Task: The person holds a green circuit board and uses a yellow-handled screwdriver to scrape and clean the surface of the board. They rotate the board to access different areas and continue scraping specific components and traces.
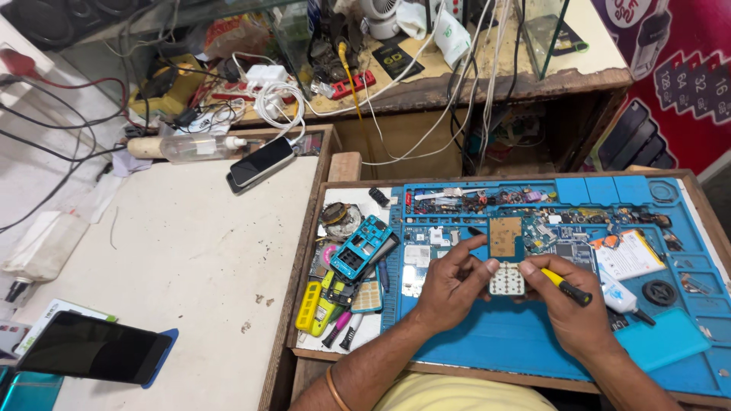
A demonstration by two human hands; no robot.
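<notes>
Both hands meet over the blue work mat (533, 335), near the middle of the table (190, 259). The left hand (449, 285) pinches the left edge of a small white keypad membrane (506, 279), thumb and fingers closed on it. The right hand (567, 304) grips a yellow-handled screwdriver (567, 287), its handle pointing right, and its fingertips touch the keypad membrane's right edge. Just beyond the membrane lies a tan circuit board (504, 236). To the left, a blue phone frame (360, 247) rests tilted among loose parts, with pink and yellow tools (327, 308) nearer. A white glue tube (618, 297) lies right of the right hand. Far left, a dark phone (260, 161) sits beside a clear bottle (194, 147).
</notes>
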